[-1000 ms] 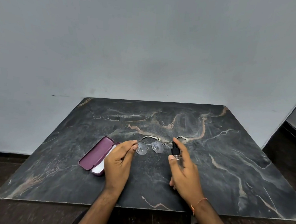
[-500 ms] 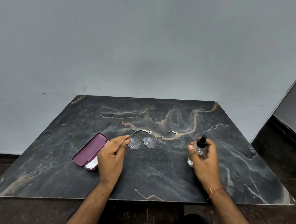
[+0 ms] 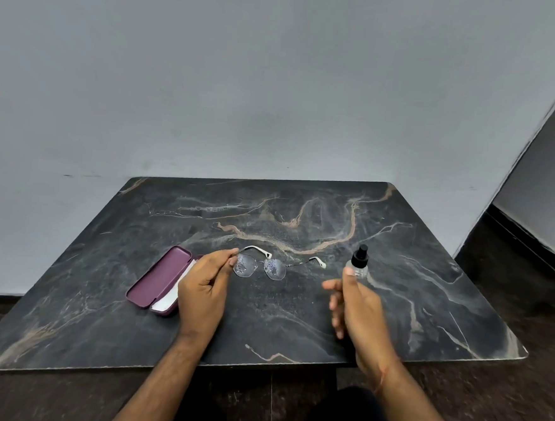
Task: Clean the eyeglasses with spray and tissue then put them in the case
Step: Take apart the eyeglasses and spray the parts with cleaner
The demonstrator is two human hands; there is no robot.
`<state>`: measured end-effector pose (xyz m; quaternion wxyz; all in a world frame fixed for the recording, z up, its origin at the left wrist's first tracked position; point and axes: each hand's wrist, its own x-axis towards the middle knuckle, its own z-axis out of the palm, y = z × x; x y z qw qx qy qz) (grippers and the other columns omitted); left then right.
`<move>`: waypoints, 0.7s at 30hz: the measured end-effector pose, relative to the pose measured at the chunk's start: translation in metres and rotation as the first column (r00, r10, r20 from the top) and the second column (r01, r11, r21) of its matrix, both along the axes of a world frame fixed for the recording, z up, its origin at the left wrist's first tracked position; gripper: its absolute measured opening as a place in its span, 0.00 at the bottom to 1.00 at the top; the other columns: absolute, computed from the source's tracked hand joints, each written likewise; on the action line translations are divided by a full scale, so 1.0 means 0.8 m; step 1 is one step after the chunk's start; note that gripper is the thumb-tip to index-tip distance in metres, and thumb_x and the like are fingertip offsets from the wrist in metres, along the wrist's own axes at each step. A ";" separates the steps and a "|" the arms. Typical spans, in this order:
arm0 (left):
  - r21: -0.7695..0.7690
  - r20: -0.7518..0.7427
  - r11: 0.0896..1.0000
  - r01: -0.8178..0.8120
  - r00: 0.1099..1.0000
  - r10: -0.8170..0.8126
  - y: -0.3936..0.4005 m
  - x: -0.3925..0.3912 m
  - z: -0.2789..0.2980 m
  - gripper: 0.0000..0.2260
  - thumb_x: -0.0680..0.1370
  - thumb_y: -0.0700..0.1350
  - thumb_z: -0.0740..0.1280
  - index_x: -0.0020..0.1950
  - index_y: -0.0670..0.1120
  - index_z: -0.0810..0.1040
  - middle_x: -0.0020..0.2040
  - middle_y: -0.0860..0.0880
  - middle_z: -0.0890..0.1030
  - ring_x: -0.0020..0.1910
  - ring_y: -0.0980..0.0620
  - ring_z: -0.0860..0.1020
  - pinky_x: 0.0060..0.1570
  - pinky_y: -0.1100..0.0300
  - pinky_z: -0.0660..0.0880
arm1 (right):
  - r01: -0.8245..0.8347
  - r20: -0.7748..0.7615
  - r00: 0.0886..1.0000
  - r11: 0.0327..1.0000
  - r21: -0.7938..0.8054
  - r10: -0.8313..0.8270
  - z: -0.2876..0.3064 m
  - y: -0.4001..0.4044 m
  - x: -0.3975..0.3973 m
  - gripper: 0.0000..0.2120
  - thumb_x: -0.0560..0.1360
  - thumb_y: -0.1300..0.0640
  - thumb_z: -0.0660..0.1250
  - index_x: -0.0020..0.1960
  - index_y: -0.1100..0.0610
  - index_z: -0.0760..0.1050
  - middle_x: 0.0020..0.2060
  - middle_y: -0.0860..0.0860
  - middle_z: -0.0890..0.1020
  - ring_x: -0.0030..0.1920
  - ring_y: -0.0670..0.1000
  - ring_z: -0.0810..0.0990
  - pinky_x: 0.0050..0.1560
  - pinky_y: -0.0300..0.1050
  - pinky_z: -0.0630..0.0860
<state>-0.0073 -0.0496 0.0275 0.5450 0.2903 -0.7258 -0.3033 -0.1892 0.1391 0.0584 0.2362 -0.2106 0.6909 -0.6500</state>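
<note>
Black marble bench [image 3: 412, 285] carries a purple case [image 3: 158, 276] lying open at the left, white tissue [image 3: 171, 296] inside it. The left hand [image 3: 203, 290] pinches the glasses [image 3: 260, 265] by their left rim just beside the case, lenses speckled with droplets. The right hand [image 3: 356, 306] hangs slack with fingers apart, holding nothing, just before the upright spray [image 3: 359, 263].

A black marble tabletop [image 3: 295, 310] veined in tan and white is seen mid-frame. A plum eyeglass case [image 3: 159, 277] is lined white. Clear lenses of thin-rimmed eyeglasses [image 3: 259, 266] are speckled with droplets; a clear spray bottle [image 3: 359, 265] is capped black.
</note>
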 end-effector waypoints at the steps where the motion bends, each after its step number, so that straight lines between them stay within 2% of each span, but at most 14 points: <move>1: -0.009 0.008 1.000 0.011 1.000 -0.011 0.002 0.001 0.000 0.09 0.83 0.39 0.73 0.61 0.45 0.89 0.58 0.55 0.89 0.60 0.56 0.86 0.62 0.55 0.81 | -0.070 0.243 0.968 0.998 0.001 0.068 0.008 -0.002 -0.001 0.30 0.81 0.31 0.60 0.53 0.55 0.85 0.32 0.50 0.76 0.26 0.47 0.70 0.25 0.41 0.65; 2: -0.018 0.016 1.000 0.021 1.000 -0.021 0.004 0.001 0.001 0.09 0.83 0.39 0.73 0.61 0.45 0.89 0.58 0.55 0.89 0.60 0.56 0.86 0.62 0.56 0.81 | -0.135 0.420 0.899 0.991 -0.010 0.126 0.013 -0.004 -0.003 0.30 0.80 0.31 0.61 0.56 0.57 0.85 0.31 0.49 0.75 0.26 0.46 0.68 0.24 0.38 0.63; 3: -0.029 0.026 0.999 0.031 0.999 -0.031 0.007 0.002 0.002 0.09 0.83 0.39 0.73 0.61 0.45 0.89 0.58 0.55 0.88 0.60 0.56 0.86 0.62 0.57 0.81 | -0.184 0.525 0.835 0.983 -0.021 0.167 0.018 -0.006 -0.006 0.30 0.79 0.31 0.63 0.57 0.57 0.86 0.31 0.47 0.73 0.25 0.45 0.66 0.23 0.36 0.61; 5: -0.066 0.055 0.997 0.044 0.998 -0.040 0.012 0.003 0.005 0.09 0.83 0.37 0.73 0.61 0.45 0.89 0.58 0.55 0.88 0.60 0.57 0.85 0.62 0.60 0.79 | -0.252 0.595 0.773 0.967 -0.031 0.221 0.026 -0.011 -0.013 0.27 0.77 0.32 0.68 0.56 0.55 0.86 0.29 0.45 0.70 0.23 0.43 0.64 0.21 0.34 0.59; 9: -0.136 0.100 0.987 0.081 0.993 -0.068 0.015 0.002 0.004 0.11 0.82 0.35 0.74 0.61 0.46 0.88 0.58 0.55 0.88 0.60 0.58 0.85 0.63 0.63 0.79 | -0.285 0.579 0.783 0.958 0.013 0.225 0.031 -0.017 -0.017 0.14 0.78 0.44 0.73 0.53 0.55 0.85 0.26 0.45 0.65 0.20 0.42 0.61 0.20 0.32 0.56; 13: -0.153 0.165 0.981 0.122 0.982 -0.096 0.016 0.002 -0.001 0.12 0.82 0.35 0.74 0.62 0.48 0.88 0.61 0.57 0.87 0.62 0.60 0.84 0.64 0.60 0.80 | -0.304 0.565 0.795 0.951 0.053 0.223 0.027 -0.014 -0.022 0.07 0.77 0.51 0.74 0.46 0.54 0.85 0.25 0.44 0.66 0.20 0.42 0.61 0.20 0.32 0.55; 17: -0.126 0.253 0.984 0.126 0.963 -0.091 0.019 0.002 -0.002 0.14 0.82 0.34 0.71 0.60 0.53 0.84 0.65 0.62 0.84 0.65 0.65 0.82 0.63 0.58 0.81 | -0.272 0.473 0.862 0.953 0.134 0.180 0.020 -0.008 -0.029 0.04 0.74 0.55 0.74 0.46 0.55 0.84 0.26 0.45 0.66 0.22 0.44 0.61 0.23 0.33 0.55; 21: -0.131 0.314 0.989 0.074 0.949 -0.030 0.021 0.000 -0.001 0.12 0.83 0.39 0.71 0.59 0.57 0.83 0.70 0.66 0.81 0.64 0.67 0.82 0.59 0.63 0.82 | -0.225 0.331 0.931 0.955 0.193 0.153 0.010 -0.003 -0.040 0.09 0.71 0.56 0.75 0.49 0.58 0.81 0.26 0.47 0.66 0.21 0.46 0.61 0.25 0.35 0.55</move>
